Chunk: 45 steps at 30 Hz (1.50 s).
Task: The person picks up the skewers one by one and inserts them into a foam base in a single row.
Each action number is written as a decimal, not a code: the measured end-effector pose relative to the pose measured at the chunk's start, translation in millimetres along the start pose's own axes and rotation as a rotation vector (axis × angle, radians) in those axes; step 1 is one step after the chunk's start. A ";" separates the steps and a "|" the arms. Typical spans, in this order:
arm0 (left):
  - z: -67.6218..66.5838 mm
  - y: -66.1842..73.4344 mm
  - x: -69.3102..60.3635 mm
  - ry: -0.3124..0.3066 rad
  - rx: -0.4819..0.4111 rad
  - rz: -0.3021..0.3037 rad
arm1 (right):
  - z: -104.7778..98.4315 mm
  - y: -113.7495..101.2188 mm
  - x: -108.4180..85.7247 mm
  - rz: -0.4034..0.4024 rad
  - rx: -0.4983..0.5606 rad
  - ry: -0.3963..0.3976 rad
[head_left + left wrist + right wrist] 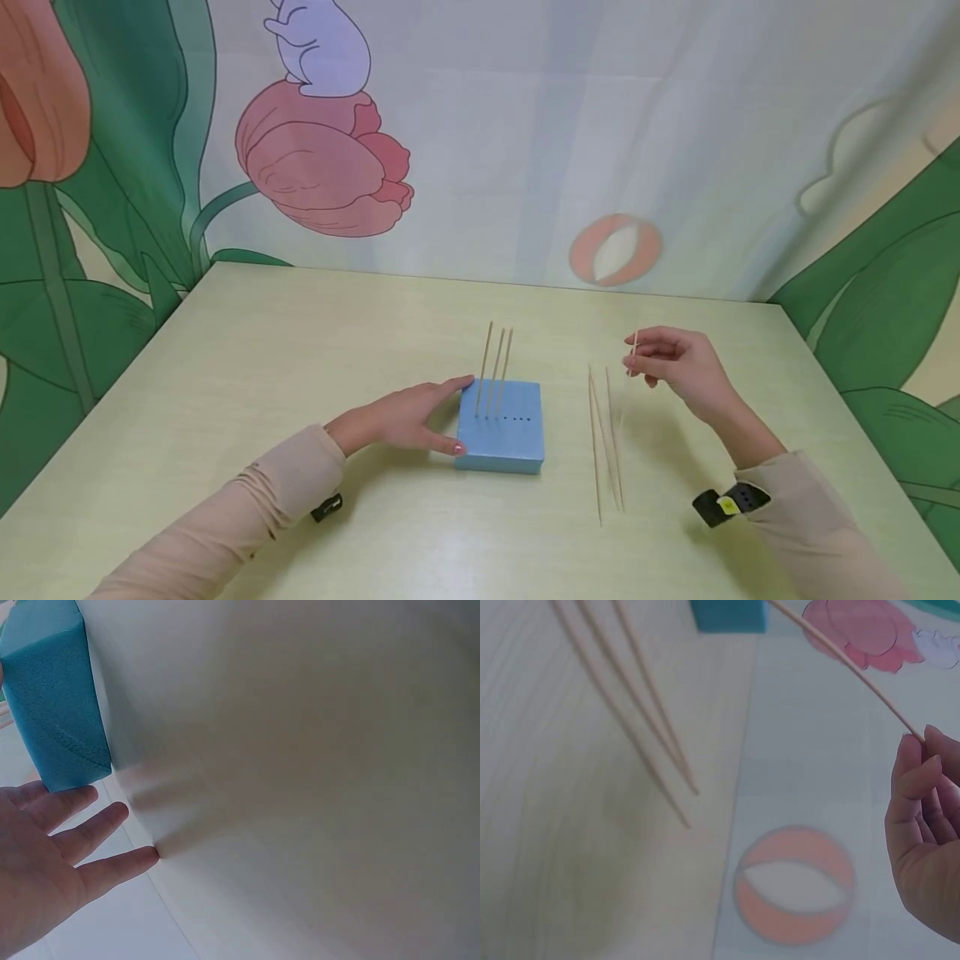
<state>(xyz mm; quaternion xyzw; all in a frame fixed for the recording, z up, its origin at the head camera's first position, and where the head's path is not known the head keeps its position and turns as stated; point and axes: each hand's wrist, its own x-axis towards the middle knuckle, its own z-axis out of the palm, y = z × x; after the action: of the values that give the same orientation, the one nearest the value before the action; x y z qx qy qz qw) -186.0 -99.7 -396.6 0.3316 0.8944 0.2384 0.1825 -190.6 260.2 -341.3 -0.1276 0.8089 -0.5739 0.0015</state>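
Note:
A blue foam block (498,446) lies on the table, with three thin wooden skewers (503,358) upright in its row of small holes. My left hand (408,417) rests against the block's left side, thumb at the near corner and index finger at the far one. In the left wrist view, the other fingers (105,832) are straight and spread beside the block. To the right, my right hand (678,367) pinches one skewer (847,664) near its end between thumb and fingertips, above the table. Three loose skewers (597,450) lie between the block and this hand.
The pale yellow table (300,333) ends at a printed curtain (480,167) along its back edge. A dark strap (731,504) sits on the right wrist, and another dark device (327,507) shows under the left sleeve.

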 end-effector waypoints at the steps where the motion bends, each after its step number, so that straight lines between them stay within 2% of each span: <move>1: 0.2 0.1 0.0 0.000 0.000 0.000 | 2.1 -3.4 -0.5 -0.009 0.003 0.005; 18: 1.7 -2.5 1.4 -0.008 0.001 0.000 | 33.8 -47.8 -1.3 -0.159 -0.058 0.060; 26: 2.1 -2.7 1.8 -0.006 -0.005 -0.001 | 51.7 -62.8 -0.1 -0.273 -0.057 0.094; 34: 0.9 -1.6 0.8 -0.008 -0.006 0.003 | 70.9 -68.3 2.7 -0.406 -0.025 0.115; 45: 2.1 -2.6 1.2 -0.002 -0.007 0.009 | 92.1 -66.6 9.4 -0.588 -0.007 0.077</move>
<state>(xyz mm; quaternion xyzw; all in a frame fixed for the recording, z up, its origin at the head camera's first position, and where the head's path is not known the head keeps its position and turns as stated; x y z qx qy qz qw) -187.2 -100.0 -400.0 0.3354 0.8917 0.2421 0.1836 -172.3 152.2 -309.6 -0.3344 0.7387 -0.5514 -0.1959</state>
